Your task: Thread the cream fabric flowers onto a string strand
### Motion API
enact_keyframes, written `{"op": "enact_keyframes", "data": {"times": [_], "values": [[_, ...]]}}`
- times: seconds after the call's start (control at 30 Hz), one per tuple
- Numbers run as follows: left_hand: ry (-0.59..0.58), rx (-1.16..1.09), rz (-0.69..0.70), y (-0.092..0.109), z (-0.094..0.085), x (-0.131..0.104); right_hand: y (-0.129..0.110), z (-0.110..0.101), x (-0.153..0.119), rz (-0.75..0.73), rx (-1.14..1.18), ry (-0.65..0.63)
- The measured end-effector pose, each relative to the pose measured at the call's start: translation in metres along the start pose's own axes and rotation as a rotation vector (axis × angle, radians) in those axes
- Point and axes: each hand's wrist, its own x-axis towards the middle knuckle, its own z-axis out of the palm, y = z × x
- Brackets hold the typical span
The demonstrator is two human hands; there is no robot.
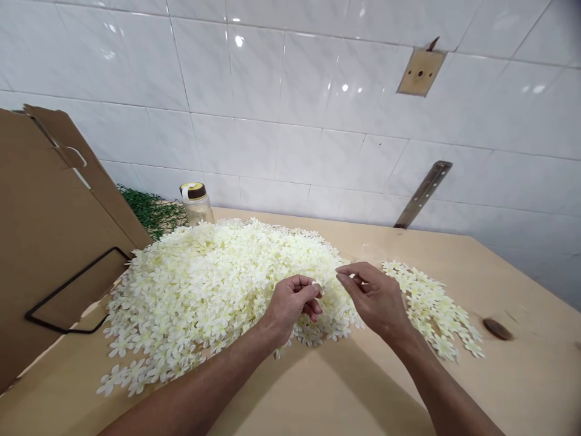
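Observation:
My left hand is closed in a pinch just above the front right part of a big heap of white artificial flowers. A bit of white petal shows at its fingertips, so it seems to hold one small flower. To its right, a short gap away, my right hand is pinched too, thumb against forefinger, pointing at the left hand. Whatever lies between those fingertips is too small to make out. Beyond the right wrist a smaller group of the same flowers lies spread on the tabletop.
On the left stands a cardboard box with a black wire frame against it. Behind the heap are a capped bottle and green plastic foliage. A metal bracket leans by the tiled wall; a dark oval object lies right.

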Motion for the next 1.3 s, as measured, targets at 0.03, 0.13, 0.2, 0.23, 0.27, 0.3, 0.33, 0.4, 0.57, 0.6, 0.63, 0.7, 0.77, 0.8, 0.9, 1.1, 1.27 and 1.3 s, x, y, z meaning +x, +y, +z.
{"op": "enact_keyframes", "data": {"times": [0.03, 0.13, 0.2, 0.23, 0.27, 0.3, 0.33, 0.4, 0.57, 0.6, 0.63, 0.7, 0.77, 0.8, 0.9, 1.1, 1.27, 1.3], "values": [[-0.004, 0.007, 0.001, -0.001, 0.0, 0.0, -0.002, 0.003, -0.003, -0.045, 0.016, -0.022], [-0.002, 0.03, -0.013, -0.003, 0.0, 0.0, -0.004, 0.011, -0.009, -0.136, 0.05, -0.098], [-0.007, 0.027, -0.025, -0.004, 0.0, 0.001, -0.003, 0.016, -0.012, -0.162, 0.073, -0.121], [-0.017, 0.02, -0.029, -0.005, 0.0, 0.001, -0.002, 0.017, -0.013, -0.163, 0.082, -0.121], [-0.027, 0.009, -0.029, -0.005, -0.001, 0.001, -0.001, 0.018, -0.013, -0.155, 0.086, -0.117], [-0.036, -0.002, -0.028, -0.006, -0.001, 0.002, 0.001, 0.018, -0.014, -0.138, 0.087, -0.107], [-0.042, -0.013, -0.028, -0.006, -0.001, 0.002, 0.002, 0.018, -0.014, -0.115, 0.086, -0.1], [-0.044, -0.026, -0.027, -0.006, -0.001, 0.002, 0.004, 0.018, -0.016, -0.058, 0.09, -0.098], [-0.046, -0.024, -0.035, -0.007, 0.001, -0.001, 0.005, 0.014, -0.019, 0.119, 0.189, -0.133], [-0.047, -0.025, -0.036, -0.008, 0.001, -0.001, 0.005, 0.013, -0.019, 0.155, 0.213, -0.136], [-0.049, -0.026, -0.036, -0.008, 0.002, -0.001, 0.004, 0.012, -0.019, 0.181, 0.23, -0.138], [-0.058, -0.031, -0.028, -0.009, 0.003, -0.002, 0.003, 0.011, -0.019, 0.204, 0.241, -0.137], [-0.063, -0.031, -0.018, -0.01, 0.003, -0.002, 0.002, 0.012, -0.019, 0.203, 0.238, -0.133], [-0.064, -0.027, -0.014, -0.01, 0.003, -0.002, 0.001, 0.012, -0.019, 0.2, 0.236, -0.132], [-0.061, -0.025, -0.015, -0.009, 0.004, -0.002, -0.001, 0.015, -0.019, 0.213, 0.257, -0.145], [-0.04, -0.066, -0.043, -0.005, 0.003, -0.003, 0.0, 0.017, -0.022, 0.18, 0.285, -0.155], [-0.031, -0.065, -0.033, -0.008, 0.004, -0.004, -0.002, 0.014, -0.023, 0.04, 0.123, -0.107], [-0.031, -0.069, -0.033, -0.008, 0.005, -0.004, -0.002, 0.014, -0.023, 0.008, 0.081, -0.087]]}}
